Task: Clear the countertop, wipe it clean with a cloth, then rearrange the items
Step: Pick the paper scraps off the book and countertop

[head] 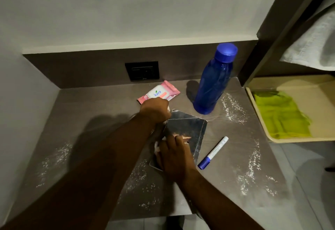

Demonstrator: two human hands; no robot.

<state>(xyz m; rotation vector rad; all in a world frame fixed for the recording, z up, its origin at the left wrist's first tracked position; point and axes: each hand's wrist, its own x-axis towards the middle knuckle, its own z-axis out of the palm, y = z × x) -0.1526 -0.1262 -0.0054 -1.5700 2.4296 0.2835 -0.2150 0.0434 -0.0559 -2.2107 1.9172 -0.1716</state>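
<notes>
Both hands on shiny box (186,130) mid-countertop (90,121), L hand (155,111) curled over its far corner, R hand (175,155) gripping near edge, prob to lift it clear w/ bottle (211,83), marker (213,152), wipes pack (159,92) left; powder everywhere, green cloth (279,115) on side tray (257,119).

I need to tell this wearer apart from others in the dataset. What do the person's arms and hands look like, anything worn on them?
Both forearms are bare, with no sleeves reaching into view. The right hand wears a ring on one finger. The left hand shows no ring or glove; something thin may sit at its wrist, but it is too dim to tell. No watch is visible.
</notes>
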